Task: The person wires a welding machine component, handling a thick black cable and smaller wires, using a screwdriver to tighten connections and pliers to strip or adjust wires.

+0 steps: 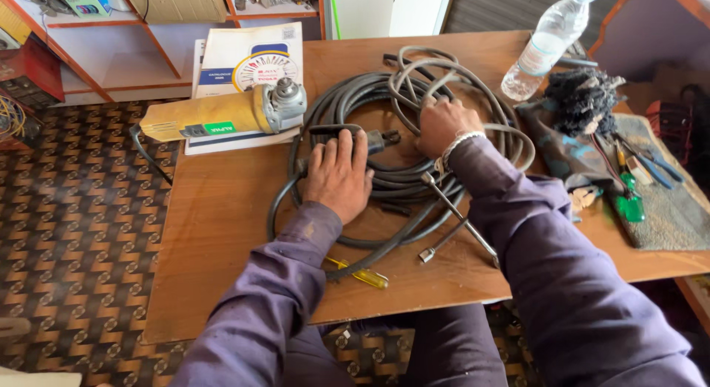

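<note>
L hand (339, 174) lies flat, fingers spread, on the black plug block (336, 132), pinning it; R hand (442, 124) closes on the coiled grey rubber cable (384, 181), so the loops stay together on the brown wooden surface (222, 209).

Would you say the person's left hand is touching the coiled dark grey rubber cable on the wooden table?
Touching. The head view shows the left hand pressed flat on the coiled dark grey rubber cable, fingers over its strands.

Workshop, angle grinder (222, 117), coiled cable (399, 176), pliers (651, 165)
</note>
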